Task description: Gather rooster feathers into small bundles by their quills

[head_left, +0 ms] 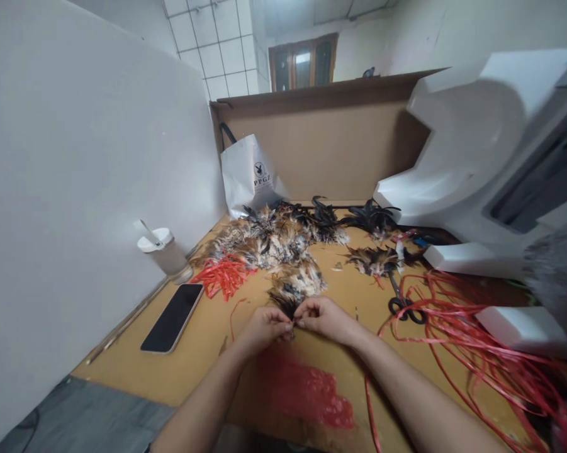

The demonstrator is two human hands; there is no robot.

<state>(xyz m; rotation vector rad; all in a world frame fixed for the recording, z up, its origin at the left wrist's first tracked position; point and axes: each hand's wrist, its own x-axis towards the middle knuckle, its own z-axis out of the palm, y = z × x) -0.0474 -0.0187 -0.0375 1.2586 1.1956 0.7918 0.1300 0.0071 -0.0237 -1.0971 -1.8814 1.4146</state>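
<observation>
At the middle of the table, my left hand [268, 327] and my right hand [321, 318] meet with fingertips pinched. Between them are the bases of a few dark feathers [284, 301], their tips pointing away from me. Just beyond lies a small heap of tan and black feathers [304, 277]. It adjoins a larger pile of brown, white and black feathers [269, 236]. Fingers cover the ends of what I hold, so any tie there is hidden. Below my wrists a shiny red patch [311, 390] lies on the tabletop.
To the left are a phone [172, 318], a lidded cup [165, 251] and cut red strips [224, 277]. Right are black-handled scissors [406, 308], tangled red plastic strands [481, 340] and white foam [472, 126]. A silver bag [245, 176] stands against the back cardboard [330, 145].
</observation>
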